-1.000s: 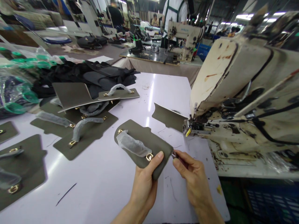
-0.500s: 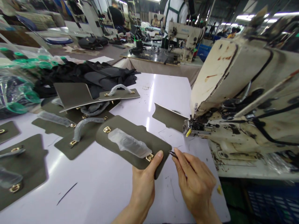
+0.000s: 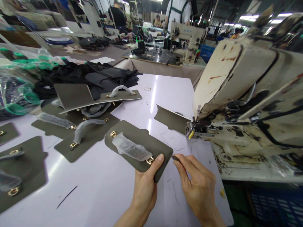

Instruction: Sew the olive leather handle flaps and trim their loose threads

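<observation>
My left hand (image 3: 146,186) grips an olive-grey bag panel (image 3: 156,142) by its near right end, thumb on top and the fingers hidden beneath. Across the panel lies a handle wrapped in translucent white film (image 3: 131,147), with gold-coloured fittings at its ends. Pinched between the thumb and fingers of my right hand (image 3: 197,179) is a slim dark pointed tool (image 3: 175,158). Its tip meets the panel's right edge near the corner; most of it is hidden in the hand.
Similar panels with wrapped handles (image 3: 90,132) lie to the left. A bare panel (image 3: 171,119) rests beside the sewing machine (image 3: 217,78) at right. Black cut pieces (image 3: 106,74) are heaped behind, near green-ended spools (image 3: 30,94). A dark strip (image 3: 67,197) lies on the white tabletop (image 3: 94,195).
The held panel has shifted and turned slightly, its far left end moving right. My right hand has moved a little left, and the tool stays at the panel's edge.
</observation>
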A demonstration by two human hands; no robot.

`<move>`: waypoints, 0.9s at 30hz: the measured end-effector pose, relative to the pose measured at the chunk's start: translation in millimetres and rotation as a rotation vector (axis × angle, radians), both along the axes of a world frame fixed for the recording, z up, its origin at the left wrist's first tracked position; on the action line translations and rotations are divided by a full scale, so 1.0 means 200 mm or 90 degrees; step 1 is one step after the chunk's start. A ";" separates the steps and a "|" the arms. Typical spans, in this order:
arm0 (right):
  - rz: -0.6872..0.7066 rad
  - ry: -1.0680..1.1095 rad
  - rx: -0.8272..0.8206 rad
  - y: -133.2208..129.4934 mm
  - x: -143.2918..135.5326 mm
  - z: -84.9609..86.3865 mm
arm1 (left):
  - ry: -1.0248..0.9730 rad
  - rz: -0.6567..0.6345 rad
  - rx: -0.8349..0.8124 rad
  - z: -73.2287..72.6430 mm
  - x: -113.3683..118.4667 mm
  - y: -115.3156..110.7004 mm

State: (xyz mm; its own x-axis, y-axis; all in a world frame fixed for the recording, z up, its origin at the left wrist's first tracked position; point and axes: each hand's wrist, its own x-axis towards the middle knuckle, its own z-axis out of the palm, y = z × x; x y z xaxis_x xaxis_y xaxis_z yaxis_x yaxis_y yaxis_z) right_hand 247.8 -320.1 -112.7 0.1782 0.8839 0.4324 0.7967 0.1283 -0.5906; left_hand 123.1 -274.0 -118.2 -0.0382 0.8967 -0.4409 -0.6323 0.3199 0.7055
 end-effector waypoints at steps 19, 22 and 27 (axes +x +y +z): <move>0.018 0.100 -0.027 -0.01 0.02 0.02 | -0.016 -0.011 -0.024 -0.02 0.00 -0.01; -0.014 0.067 0.007 -0.02 0.03 0.04 | -0.011 -0.006 -0.014 -0.01 -0.01 -0.01; -0.029 0.007 0.008 -0.02 0.04 0.06 | -0.004 0.005 0.006 0.00 0.00 -0.01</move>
